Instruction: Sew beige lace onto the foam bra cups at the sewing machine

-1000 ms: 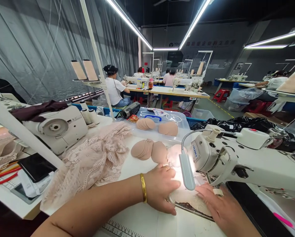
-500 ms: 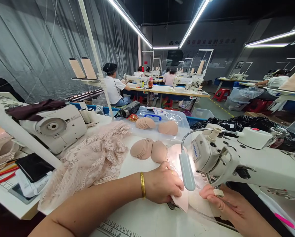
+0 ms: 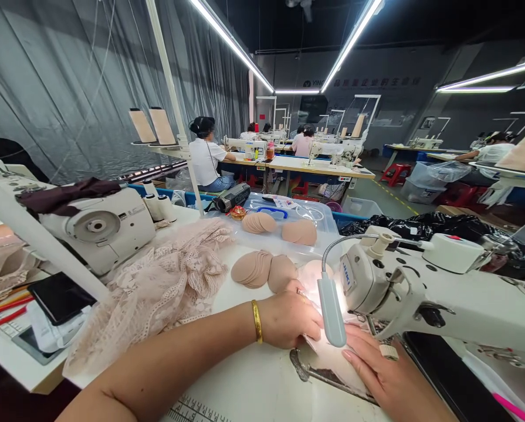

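Observation:
My left hand [image 3: 290,319], a gold bangle on its wrist, is curled with its fingertips pinching a pale pink fabric piece [image 3: 332,362] under the lamp of the white sewing machine [image 3: 420,287]. My right hand [image 3: 383,375] lies flat on the same piece, fingers stretched out, pressing it onto the machine bed just in front of the needle area. The small grey gooseneck lamp [image 3: 331,305] hangs between the two hands and hides part of the fabric.
Stacks of beige foam cups [image 3: 262,268] lie behind my left hand, more in a clear bag [image 3: 288,225]. A heap of pink lace [image 3: 165,287] covers the left of the table, beside another sewing machine [image 3: 99,225]. Other people sit at far benches.
The fabric piece, lifted half a second ago, now lies flat on the machine bed. My right hand went from gripping its edge to pressing it flat; my left hand shifted slightly back.

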Action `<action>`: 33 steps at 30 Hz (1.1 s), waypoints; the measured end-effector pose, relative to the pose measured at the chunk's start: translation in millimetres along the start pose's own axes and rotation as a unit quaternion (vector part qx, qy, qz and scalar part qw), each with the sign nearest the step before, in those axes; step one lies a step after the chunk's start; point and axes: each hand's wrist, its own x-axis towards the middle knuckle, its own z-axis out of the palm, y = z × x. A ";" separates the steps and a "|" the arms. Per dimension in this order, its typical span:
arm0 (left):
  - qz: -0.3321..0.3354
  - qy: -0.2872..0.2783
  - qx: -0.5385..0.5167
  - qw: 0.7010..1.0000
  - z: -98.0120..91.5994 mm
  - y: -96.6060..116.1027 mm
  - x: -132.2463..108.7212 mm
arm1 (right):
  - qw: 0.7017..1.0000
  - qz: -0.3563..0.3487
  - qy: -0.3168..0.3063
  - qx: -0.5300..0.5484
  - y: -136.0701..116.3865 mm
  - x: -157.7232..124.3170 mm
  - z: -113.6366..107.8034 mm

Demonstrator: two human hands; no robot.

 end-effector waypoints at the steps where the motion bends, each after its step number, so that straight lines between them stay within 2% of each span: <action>1: -0.001 0.000 -0.001 1.000 1.2 -0.9 0.0 | 1.000 -0.010 -0.011 -0.011 0.3 -0.6 0.8; 9: 0.009 0.016 -0.001 1.000 5.2 -4.1 0.7 | 0.997 -0.050 -0.041 -0.043 4.6 -2.3 6.3; 13: 0.010 0.016 0.006 1.000 5.2 -4.5 1.9 | 0.998 -0.042 -0.022 -0.045 1.1 1.3 1.5; 18: 0.007 0.016 0.010 1.000 5.7 -5.8 2.3 | 0.998 -0.047 -0.043 -0.022 -2.0 5.0 -10.8; 21: -0.002 0.012 0.011 1.000 5.9 -5.7 2.3 | 1.000 -0.011 -0.022 -0.006 0.7 3.8 -12.8; 24: -0.005 0.015 0.016 1.000 6.6 -5.3 2.5 | 1.000 -0.013 -0.002 -0.009 7.6 0.6 -8.5; 27: -0.003 0.018 0.014 1.000 7.7 -4.8 2.5 | 1.000 -0.024 -0.011 -0.006 11.5 -0.7 -5.8; 30: -0.002 0.019 0.008 1.000 7.5 -3.4 2.3 | 1.000 -0.025 -0.011 -0.006 6.2 2.4 -8.9; 33: -0.003 0.013 0.013 1.000 6.1 -1.4 2.1 | 1.000 -0.003 0.024 -0.018 -4.7 7.2 -13.4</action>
